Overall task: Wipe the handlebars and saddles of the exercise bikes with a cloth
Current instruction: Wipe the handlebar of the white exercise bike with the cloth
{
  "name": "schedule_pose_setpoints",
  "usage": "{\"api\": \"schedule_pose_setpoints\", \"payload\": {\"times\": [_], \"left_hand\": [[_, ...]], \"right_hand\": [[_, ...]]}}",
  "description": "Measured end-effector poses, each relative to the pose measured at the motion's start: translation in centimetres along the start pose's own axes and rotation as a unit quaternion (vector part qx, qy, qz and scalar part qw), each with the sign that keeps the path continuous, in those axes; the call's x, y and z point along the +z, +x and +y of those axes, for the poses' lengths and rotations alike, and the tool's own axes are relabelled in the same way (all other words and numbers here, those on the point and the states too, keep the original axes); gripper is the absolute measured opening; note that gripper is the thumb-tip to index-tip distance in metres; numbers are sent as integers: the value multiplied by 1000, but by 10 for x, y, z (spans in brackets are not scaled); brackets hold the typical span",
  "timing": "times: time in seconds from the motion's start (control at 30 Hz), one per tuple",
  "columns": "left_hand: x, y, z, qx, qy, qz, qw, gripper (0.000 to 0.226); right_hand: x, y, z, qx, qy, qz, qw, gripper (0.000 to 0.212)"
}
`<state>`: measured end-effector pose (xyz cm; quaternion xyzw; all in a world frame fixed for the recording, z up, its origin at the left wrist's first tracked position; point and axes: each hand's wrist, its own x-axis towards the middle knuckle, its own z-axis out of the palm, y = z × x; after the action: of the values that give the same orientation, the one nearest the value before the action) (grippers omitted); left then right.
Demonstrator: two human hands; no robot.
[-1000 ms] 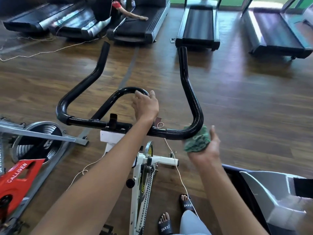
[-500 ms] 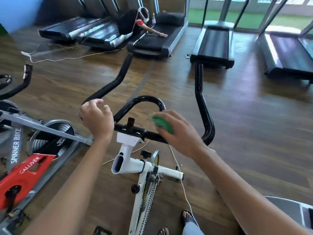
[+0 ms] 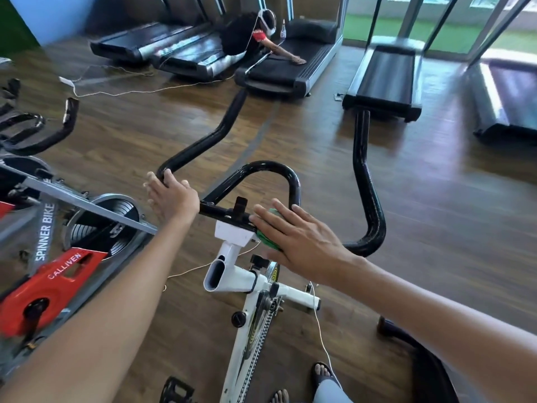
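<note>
the right grip (image 3: 293, 237) lies flat with straight, spread fingers on top of the green cloth (image 3: 268, 239), pressing it onto the crossbar of the black handlebars (image 3: 367, 187). the cloth sits directly under the palm and fingers; only its green edge peeks out on the left side of this grip and between the first fingers. just left of the grip and cloth are the small black bracket (image 3: 240, 206) on the crossbar and the white stem (image 3: 235, 257) of the exercise bike. the centre loop of the handlebars rises just beyond the fingertips, and the right horn bends away to the right of this grip.

the left grip (image 3: 171, 196) rests at the left bend of the handlebars, thumb hooked over the bar, fingers mostly extended and blurred; it looks released rather than clenched. the cloth is well to the right of it, past the bracket.

to the left of the left grip stands a red and grey spinner bike (image 3: 46, 257). far beyond both grips, treadmills (image 3: 383, 77) line the wooden floor (image 3: 450, 228), with another person (image 3: 250, 33) leaning over one.
</note>
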<state>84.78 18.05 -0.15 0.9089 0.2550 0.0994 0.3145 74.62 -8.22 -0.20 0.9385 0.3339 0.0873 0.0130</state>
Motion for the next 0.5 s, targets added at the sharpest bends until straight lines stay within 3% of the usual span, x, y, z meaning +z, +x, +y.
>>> {"api": "schedule_pose_setpoints", "payload": {"times": [0.3,0.5], "left_hand": [[0,1,3,-13,-8,-9,1000,62],[-13,-7,7,-25,-10,-21,999,50]], "right_hand": [[-8,-42,26,-22,1,48,999,56],[-1,1,0,-13,42,5,999,89]]}}
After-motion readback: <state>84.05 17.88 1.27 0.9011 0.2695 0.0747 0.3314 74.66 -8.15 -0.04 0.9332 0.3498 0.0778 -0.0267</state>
